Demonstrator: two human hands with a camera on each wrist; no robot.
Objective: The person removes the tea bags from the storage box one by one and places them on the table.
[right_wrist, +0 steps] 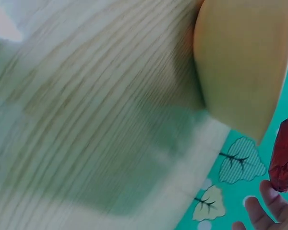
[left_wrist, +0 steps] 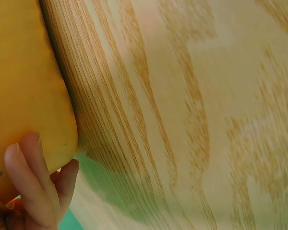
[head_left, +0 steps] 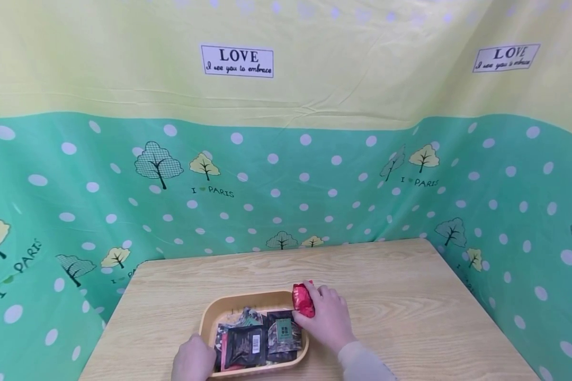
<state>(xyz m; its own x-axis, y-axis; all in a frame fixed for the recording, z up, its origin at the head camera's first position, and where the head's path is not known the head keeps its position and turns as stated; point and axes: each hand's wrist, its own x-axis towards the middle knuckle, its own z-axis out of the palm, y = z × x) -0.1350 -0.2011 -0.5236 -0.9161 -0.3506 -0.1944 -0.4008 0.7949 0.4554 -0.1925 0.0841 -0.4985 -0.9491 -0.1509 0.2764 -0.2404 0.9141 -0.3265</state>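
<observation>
A yellow plastic tray [head_left: 257,300] with rounded corners sits near the front of the table and holds several small packets. My left hand [head_left: 193,361] grips the tray's left side, its fingers [left_wrist: 31,167] against the outer wall in the left wrist view. Over the tray's right rim, my right hand [head_left: 331,320] pinches a shiny red wrapped packet [head_left: 302,300] between thumb and fingers. The packet [right_wrist: 284,155] appears at the right edge of the right wrist view. Below it in the tray lie a dark packet with a green label [head_left: 284,329] and a black packet with a white barcode [head_left: 244,345].
The wood-grain table [head_left: 410,301] extends behind and to both sides of the tray. A green and yellow curtain [head_left: 276,174] with dots and trees stands along its back and sides.
</observation>
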